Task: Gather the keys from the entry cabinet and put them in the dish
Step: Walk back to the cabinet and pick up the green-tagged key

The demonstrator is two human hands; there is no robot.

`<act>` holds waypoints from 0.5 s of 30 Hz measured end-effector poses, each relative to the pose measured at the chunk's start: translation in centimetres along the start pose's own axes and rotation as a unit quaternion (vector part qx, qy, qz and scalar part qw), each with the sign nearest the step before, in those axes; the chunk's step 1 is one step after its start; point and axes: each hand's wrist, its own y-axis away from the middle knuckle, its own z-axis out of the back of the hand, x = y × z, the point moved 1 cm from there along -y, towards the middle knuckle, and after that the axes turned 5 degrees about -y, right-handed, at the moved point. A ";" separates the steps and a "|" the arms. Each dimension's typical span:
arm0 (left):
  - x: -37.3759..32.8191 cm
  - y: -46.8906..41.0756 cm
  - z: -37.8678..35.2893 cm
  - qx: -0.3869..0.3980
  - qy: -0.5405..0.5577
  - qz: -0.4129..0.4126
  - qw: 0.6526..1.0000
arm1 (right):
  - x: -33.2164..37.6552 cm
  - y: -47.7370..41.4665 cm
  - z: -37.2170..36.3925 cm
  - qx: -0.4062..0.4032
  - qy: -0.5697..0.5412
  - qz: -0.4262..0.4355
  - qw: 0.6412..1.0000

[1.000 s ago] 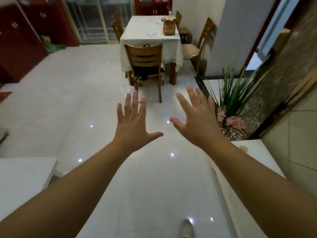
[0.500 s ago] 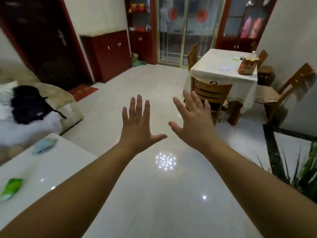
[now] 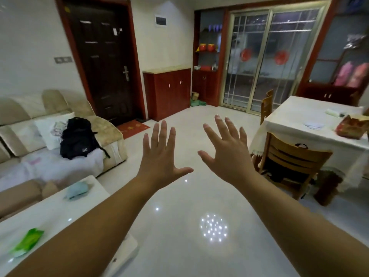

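Both arms reach out in front of me over the glossy floor. My left hand point(image 3: 159, 154) is spread flat, fingers straight, holding nothing. My right hand point(image 3: 227, 152) is likewise spread and holds nothing. Far ahead, a red entry cabinet point(image 3: 167, 90) with a pale top stands beside the dark front door point(image 3: 103, 62). I can make out no keys and no dish from here.
A beige sofa point(image 3: 26, 136) with a black backpack point(image 3: 78, 137) is at the left. A white low table point(image 3: 50, 214) with a green packet sits at the lower left. A dining table point(image 3: 311, 124) with a wooden chair point(image 3: 289, 164) stands at the right. Glass sliding doors point(image 3: 267, 58) are at the back.
The view has swung left and up, from the dining table and a plant to the front door, entry cabinet and sofa. Both hands stay spread in front of me.
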 end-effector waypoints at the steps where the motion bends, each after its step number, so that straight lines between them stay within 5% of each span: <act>1: 1.0 -1.5 -0.7 -0.003 0.006 0.003 1.000 | 0.0 -1.8 -0.8 -0.002 0.002 0.000 1.000; 15: 12.8 -19.9 -9.6 -0.013 -0.004 0.025 1.000 | 1.8 -24.4 -11.0 -0.050 0.000 0.001 0.999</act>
